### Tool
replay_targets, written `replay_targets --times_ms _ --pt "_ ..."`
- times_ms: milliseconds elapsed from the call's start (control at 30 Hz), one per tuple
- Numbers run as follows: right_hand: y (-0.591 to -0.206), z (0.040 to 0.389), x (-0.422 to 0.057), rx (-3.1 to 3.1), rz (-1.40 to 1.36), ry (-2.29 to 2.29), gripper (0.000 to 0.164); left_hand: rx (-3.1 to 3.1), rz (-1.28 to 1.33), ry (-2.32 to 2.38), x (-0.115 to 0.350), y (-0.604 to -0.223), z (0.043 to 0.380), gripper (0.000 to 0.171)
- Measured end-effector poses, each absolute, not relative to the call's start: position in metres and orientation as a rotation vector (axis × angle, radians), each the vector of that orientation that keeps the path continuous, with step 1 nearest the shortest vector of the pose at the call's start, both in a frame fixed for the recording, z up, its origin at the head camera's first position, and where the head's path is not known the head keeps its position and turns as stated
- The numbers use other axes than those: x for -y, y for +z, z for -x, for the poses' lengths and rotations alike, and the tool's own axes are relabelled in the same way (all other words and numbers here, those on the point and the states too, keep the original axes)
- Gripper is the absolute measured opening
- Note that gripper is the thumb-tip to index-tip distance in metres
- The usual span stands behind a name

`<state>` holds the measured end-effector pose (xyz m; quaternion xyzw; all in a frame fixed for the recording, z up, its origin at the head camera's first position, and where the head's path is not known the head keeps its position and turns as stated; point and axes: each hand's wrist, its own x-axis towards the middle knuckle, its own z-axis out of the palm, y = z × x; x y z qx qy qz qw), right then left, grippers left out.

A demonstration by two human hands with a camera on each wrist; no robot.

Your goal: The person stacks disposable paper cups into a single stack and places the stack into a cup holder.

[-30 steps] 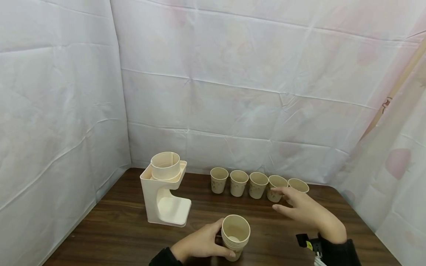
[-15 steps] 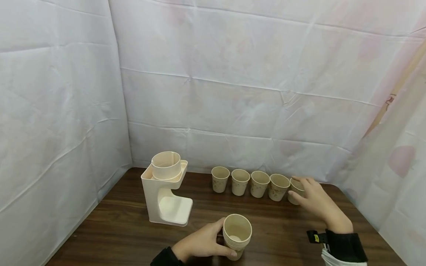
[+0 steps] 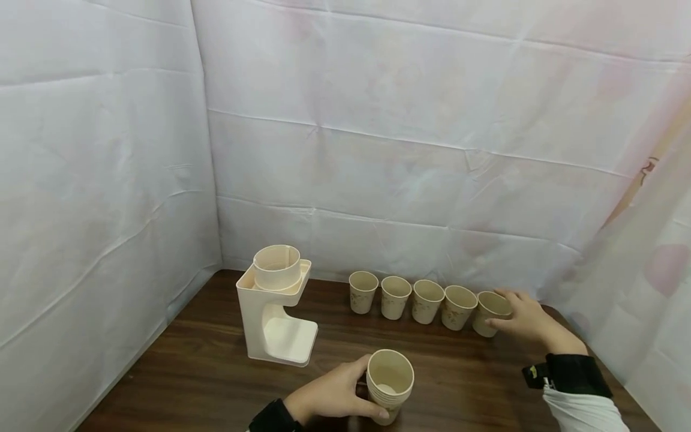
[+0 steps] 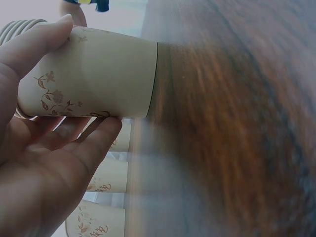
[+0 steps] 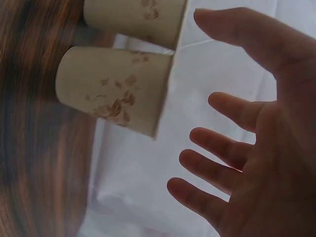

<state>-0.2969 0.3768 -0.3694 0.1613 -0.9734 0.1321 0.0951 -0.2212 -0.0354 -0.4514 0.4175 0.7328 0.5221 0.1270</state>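
Note:
My left hand [image 3: 337, 393] grips a stack of nested beige paper cups [image 3: 390, 384] at the front of the table, thumb on one side and fingers on the other. Leaf and flower prints mark the stack's lowest cup [image 4: 94, 74] in the left wrist view. At the right end of a row of upright paper cups, my right hand [image 3: 529, 321] is beside the last cup [image 3: 488, 315], its fingers behind the rim and thumb in front. In the right wrist view the right hand [image 5: 256, 133] has spread fingers, apart from the cup [image 5: 113, 91] beside it.
The row's other cups, among them a left-end cup [image 3: 361, 297], stand along the back of the dark wooden table [image 3: 432, 384]. A cream stand [image 3: 254, 324] with a round holder [image 3: 277, 276] on top is at the left. White cloth [image 3: 378, 150] hangs behind.
My right hand has moved right along the row, from over the two right-hand cups to the far side of the last cup. The left hand keeps hold of the stack; the view shifts slightly.

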Motion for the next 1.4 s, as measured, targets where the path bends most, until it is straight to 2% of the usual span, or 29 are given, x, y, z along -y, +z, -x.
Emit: replay_targets --times_ms 367,800,1000,1400 --pt "-0.371 0.315 -0.4 3.052 -0.459 0.493 0.092 -2.12 -1.229 1.514 0.032 -0.45 0.221 0.071" --pt "-0.375 0.336 -0.395 3.084 -0.554 0.667 0.089 -2.142 -1.234 1.511 0.034 -0.451 0.221 0.072" --pt "-0.378 0.34 -0.393 3.114 -0.494 1.005 0.091 -2.146 -1.239 1.506 0.033 -0.45 0.221 0.07" --pt "-0.375 0.337 -0.388 3.101 -0.47 0.851 0.082 -2.186 -1.246 1.492 0.034 -0.451 0.221 0.07"
